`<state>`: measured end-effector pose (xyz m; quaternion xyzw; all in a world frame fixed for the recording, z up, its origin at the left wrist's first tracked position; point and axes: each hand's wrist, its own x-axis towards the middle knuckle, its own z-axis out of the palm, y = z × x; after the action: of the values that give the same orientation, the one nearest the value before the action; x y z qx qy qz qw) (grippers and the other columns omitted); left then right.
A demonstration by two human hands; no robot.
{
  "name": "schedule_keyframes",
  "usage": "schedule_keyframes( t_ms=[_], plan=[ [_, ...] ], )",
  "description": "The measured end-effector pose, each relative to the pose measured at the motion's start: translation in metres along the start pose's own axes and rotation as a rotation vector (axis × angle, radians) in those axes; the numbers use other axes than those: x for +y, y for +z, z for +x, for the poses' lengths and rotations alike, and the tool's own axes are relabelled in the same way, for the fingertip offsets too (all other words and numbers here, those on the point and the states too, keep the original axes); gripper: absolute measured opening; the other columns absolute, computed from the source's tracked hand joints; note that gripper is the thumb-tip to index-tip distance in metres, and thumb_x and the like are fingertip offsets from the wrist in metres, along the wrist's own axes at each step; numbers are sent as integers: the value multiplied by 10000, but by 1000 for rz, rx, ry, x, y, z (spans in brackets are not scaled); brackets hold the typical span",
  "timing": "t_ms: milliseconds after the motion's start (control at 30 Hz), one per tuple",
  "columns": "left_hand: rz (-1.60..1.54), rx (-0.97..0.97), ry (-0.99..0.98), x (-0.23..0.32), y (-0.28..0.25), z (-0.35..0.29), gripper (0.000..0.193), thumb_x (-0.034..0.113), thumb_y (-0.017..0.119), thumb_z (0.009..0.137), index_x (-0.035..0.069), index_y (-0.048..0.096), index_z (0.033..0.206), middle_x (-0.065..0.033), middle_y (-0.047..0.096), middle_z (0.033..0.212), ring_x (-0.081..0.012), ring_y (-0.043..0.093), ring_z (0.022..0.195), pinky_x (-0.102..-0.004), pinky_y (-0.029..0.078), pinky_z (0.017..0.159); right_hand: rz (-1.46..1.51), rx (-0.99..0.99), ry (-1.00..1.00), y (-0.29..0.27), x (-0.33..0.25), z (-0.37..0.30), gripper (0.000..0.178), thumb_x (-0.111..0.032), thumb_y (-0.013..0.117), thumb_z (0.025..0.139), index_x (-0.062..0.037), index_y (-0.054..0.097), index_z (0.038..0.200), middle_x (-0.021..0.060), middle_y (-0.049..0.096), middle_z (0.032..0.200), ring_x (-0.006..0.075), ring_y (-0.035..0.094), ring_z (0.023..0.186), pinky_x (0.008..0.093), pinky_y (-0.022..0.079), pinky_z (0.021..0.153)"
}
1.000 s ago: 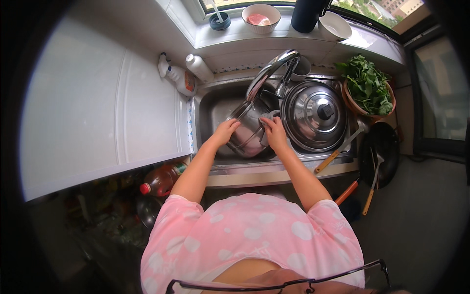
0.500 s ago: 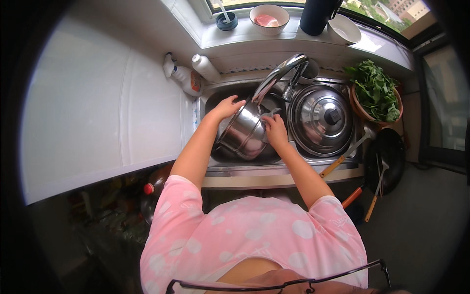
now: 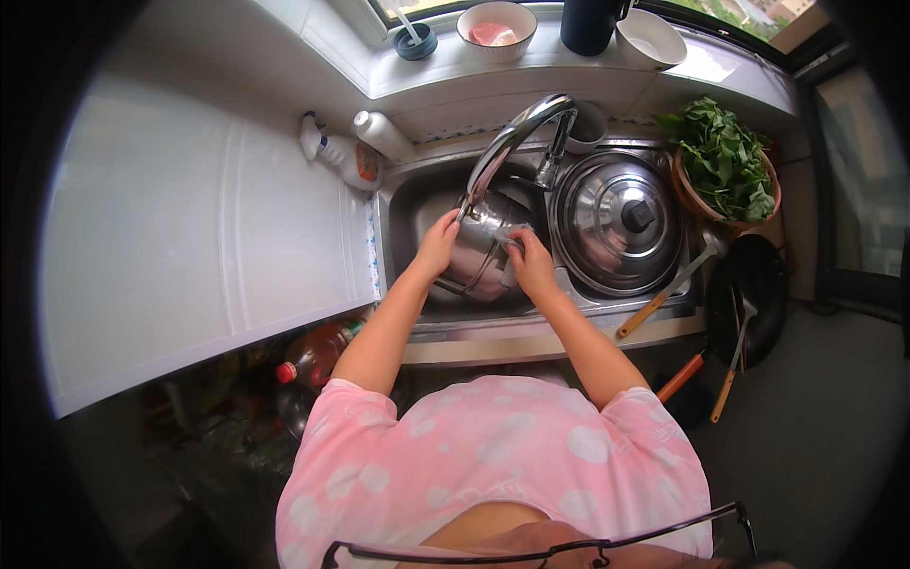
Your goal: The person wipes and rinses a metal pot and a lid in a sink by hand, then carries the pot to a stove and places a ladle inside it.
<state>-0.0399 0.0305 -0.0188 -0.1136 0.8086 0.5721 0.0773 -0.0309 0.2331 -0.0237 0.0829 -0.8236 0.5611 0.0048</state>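
Note:
A shiny steel pot (image 3: 482,258) lies tilted on its side in the left sink basin (image 3: 402,213). My left hand (image 3: 439,243) grips the pot's rim on its left side, fingers closed round it. On the pot's right side my right hand (image 3: 531,261) presses a greyish cloth (image 3: 513,234) to the outer wall, fingers pinched on it. The chrome faucet (image 3: 517,133) arches over the pot, its spout end to the right of the cloth. The pot's inside is mostly hidden.
Right of the basin sits a large domed steel lid (image 3: 614,213), with a spatula (image 3: 668,286) beside it. Leafy greens (image 3: 725,161) fill a bowl at the far right, above a dark wok (image 3: 754,299). A spray bottle (image 3: 349,159) and white bottle (image 3: 383,135) stand at the left; bowls line the windowsill (image 3: 441,66).
The pot has turned and shifted within the basin. My left hand has come lower and nearer along its rim, while the right hand still holds the cloth against the wall.

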Motion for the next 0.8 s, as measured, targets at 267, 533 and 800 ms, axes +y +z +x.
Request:
schedule_keyframes(
  t_ms=[267, 533, 800],
  plan=[
    [9, 15, 48, 6, 17, -28, 349, 192, 433, 919, 18, 498, 1214, -169, 541, 1195, -253, 492, 1139, -296, 355, 953, -11, -24, -11, -5, 2, -9, 164, -69, 577, 784, -22, 540, 936, 158, 571, 907, 341, 560, 857, 355, 447, 740],
    [153, 12, 29, 18, 31, 5, 357, 212, 477, 887, 13, 522, 1180, -189, 584, 1107, -293, 552, 1047, -320, 410, 886, 14, 24, 26, -14, 4, -22, 164, -75, 575, 787, -18, 539, 937, 153, 563, 916, 340, 555, 861, 355, 443, 743],
    [200, 118, 60, 9, 36, 2, 344, 219, 478, 894, 22, 530, 1172, -166, 606, 1039, -257, 567, 987, -313, 418, 849, 53, 113, 133, -20, 1, -16, 143, -92, 572, 796, -20, 529, 912, 153, 562, 903, 354, 546, 851, 375, 437, 735]
  ],
)
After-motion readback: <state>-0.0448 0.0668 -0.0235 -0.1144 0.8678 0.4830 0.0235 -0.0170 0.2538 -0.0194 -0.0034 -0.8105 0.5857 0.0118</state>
